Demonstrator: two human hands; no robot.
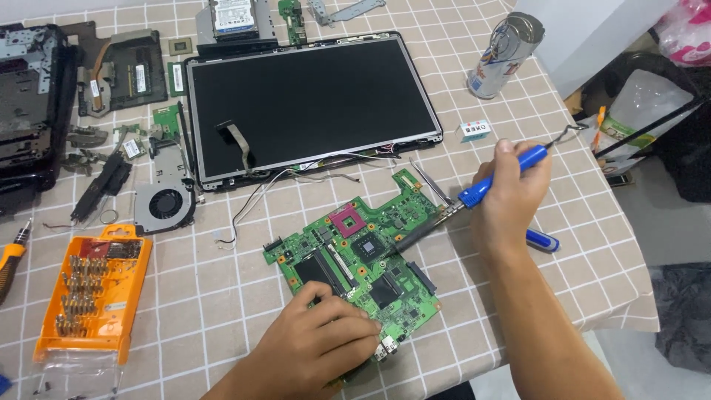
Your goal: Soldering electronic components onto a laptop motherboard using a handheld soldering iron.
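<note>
A green laptop motherboard (pixel 355 255) lies on the checked tablecloth near the table's front edge. My left hand (pixel 315 344) rests on its near corner, fingers curled down onto the board. My right hand (pixel 511 196) grips a blue-handled soldering iron (pixel 474 194) like a pen. Its dark tip touches the board beside a black chip in the middle. A cable runs from the iron's handle to the right.
A laptop screen panel (pixel 311 104) lies behind the board with loose wires. A cooling fan (pixel 164 204) and an orange screwdriver-bit case (pixel 92 292) sit at left, a dark laptop shell (pixel 29 104) at far left. A can (pixel 503 55) and a blue pen-like tool (pixel 542 239) are at right.
</note>
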